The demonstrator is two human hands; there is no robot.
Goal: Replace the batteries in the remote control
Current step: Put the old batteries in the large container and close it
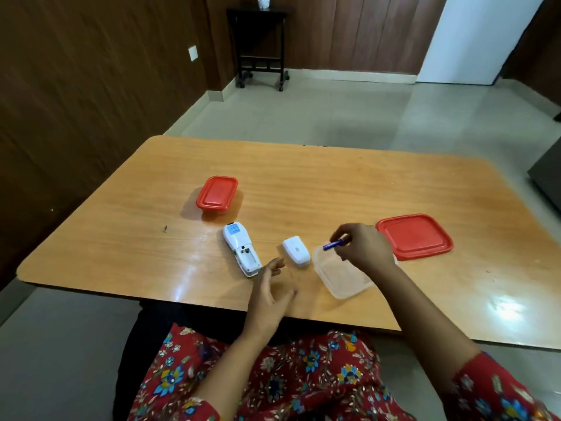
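Table carries everything, wood top, glossy, so small round parts could roll on it. Red lid lies flat at the right, off its box. Clear container sits open near the front edge, thin soft plastic by the look of it; contents not readable. Closed red-lidded box stands further back, left.

Remote control lies face down, battery bay open and looks empty. Rigid plastic, light; I'd pin it by the long sides, not press the bay contacts. Battery cover lies just beside it, apart, between remote and container. Small and thin, latch tabs likely fragile.

Right hand is above the container's far edge, pinching a blue battery between thumb and fingertips. Battery: small, hard, smooth, dense for its size, slips easily. Best held mid-barrel so both ends stay clear for polarity check.

Left hand rests loose on the table near the remote's lower end, fingers spread, holding nothing.
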